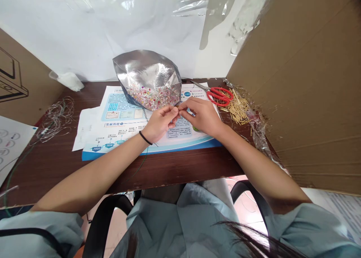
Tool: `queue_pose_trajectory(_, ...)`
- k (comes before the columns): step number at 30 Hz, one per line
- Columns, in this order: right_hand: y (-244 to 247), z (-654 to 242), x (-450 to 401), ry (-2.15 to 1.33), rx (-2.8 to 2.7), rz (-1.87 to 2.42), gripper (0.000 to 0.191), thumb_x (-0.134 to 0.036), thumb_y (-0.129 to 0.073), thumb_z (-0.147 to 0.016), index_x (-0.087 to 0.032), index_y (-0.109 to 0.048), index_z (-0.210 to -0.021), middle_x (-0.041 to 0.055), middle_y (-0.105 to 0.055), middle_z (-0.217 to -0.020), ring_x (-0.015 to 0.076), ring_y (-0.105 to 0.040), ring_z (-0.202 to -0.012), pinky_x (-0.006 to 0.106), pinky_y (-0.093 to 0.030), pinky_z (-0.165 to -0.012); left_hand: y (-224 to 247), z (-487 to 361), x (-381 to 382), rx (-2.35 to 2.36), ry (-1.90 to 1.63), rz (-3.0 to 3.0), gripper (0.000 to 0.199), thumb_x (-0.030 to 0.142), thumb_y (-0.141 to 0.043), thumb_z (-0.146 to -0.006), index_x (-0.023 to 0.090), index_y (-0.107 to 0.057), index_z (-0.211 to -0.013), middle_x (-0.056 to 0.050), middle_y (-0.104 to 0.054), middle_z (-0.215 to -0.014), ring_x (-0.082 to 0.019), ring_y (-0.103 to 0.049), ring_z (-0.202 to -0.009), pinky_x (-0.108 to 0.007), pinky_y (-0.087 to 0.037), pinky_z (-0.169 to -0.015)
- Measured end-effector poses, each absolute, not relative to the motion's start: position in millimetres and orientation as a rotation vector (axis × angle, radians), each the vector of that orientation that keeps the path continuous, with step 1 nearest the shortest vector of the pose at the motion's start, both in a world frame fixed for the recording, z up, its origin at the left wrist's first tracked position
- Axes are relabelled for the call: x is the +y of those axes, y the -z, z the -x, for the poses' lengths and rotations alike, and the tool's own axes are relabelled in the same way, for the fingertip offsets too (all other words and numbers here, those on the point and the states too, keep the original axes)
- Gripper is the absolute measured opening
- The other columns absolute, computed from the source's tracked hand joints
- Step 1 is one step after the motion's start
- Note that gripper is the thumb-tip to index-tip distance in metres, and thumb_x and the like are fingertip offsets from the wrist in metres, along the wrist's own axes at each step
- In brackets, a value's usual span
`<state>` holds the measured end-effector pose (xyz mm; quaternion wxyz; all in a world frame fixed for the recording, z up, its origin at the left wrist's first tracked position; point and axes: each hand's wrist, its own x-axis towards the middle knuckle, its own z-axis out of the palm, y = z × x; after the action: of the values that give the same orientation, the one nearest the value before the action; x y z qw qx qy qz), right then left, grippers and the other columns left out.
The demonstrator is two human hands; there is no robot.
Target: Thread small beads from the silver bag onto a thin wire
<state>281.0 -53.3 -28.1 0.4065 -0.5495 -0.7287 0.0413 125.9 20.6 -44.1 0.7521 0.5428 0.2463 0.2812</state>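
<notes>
My left hand (161, 123), with a black band on its wrist, is closed in a pinch over the printed sheet (126, 117). My right hand (201, 115) meets it fingertip to fingertip, its thumb and index finger pinched together. Whatever is between the fingers is too small to make out. Just behind my hands stands an open silver bag (146, 72) with many small coloured beads (155, 96) inside. A thin dark green thread (144, 161) hangs below my left hand onto the table.
Red-handled scissors (220, 96) lie right of the bag, beside a pile of thin gold sticks (238, 107). Tangled clear thread (58, 119) and a white cup (69, 80) are at the left. Cardboard walls (304, 85) flank the brown table (180, 167).
</notes>
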Motion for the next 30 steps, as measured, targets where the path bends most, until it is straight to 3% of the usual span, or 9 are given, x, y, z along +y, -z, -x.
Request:
queue_pose_trajectory(5, 28, -283, -52, -0.145, -1.833, 1.406, 0.011, -0.019, -0.057, -0.087, -0.018, -0.068, -0.085, 0.0027, -0.068, -0.083, 0.0129, -0.053, -0.069, 0.027, -0.038, -0.066, 50, -127, 18, 0.599, -0.707, -1.294, 0.05, 0.059, -0.079, -0.066, 0.013, -0.058, -0.069, 0.002, -0.049, -0.061, -0.004, -0.039, -0.049, -0.018, -0.026, -0.04)
queue_pose_trajectory(13, 22, -289, -49, -0.31, -1.791, 1.489, 0.008, -0.021, -0.059, -0.081, -0.018, -0.066, -0.078, 0.0016, -0.068, -0.079, 0.0111, -0.049, -0.064, 0.027, -0.038, -0.064, 55, -126, 19, 0.66, -0.841, -1.5, 0.044, 0.056, -0.067, -0.081, 0.016, -0.054, -0.07, 0.002, -0.047, -0.058, -0.005, -0.039, -0.047, -0.019, -0.03, -0.04)
queue_pose_trajectory(20, 25, -304, -47, -0.447, -1.892, 1.592, 0.01, -0.017, -0.058, -0.077, -0.017, -0.068, -0.078, 0.0017, -0.069, -0.077, 0.0126, -0.055, -0.068, 0.027, -0.039, -0.068, 47, -125, 21, 0.49, -0.809, -1.289, 0.042, 0.053, -0.075, -0.075, 0.018, -0.052, -0.076, -0.002, -0.06, -0.087, -0.01, -0.056, -0.077, -0.017, -0.045, -0.052)
queue_pose_trajectory(26, 30, -313, -45, -0.39, -2.018, 1.677, 0.013, -0.015, -0.058, -0.076, -0.017, -0.069, -0.081, 0.0049, -0.071, -0.086, 0.0171, -0.06, -0.08, 0.029, -0.041, -0.075, 45, -121, 28, 0.36, -0.576, -1.059, 0.036, 0.043, -0.078, -0.075, 0.016, -0.054, -0.074, 0.005, -0.048, -0.056, -0.006, -0.05, -0.056, -0.017, -0.045, -0.054)
queue_pose_trajectory(30, 30, -316, -45, -0.387, -2.046, 1.738, 0.013, -0.016, -0.058, -0.075, -0.017, -0.069, -0.081, 0.006, -0.07, -0.087, 0.0183, -0.06, -0.081, 0.03, -0.042, -0.075, 41, -119, 26, 0.206, -0.37, -1.029, 0.037, 0.04, -0.082, -0.071, 0.015, -0.055, -0.066, 0.005, -0.044, -0.048, -0.007, -0.05, -0.051, -0.017, -0.043, -0.049)
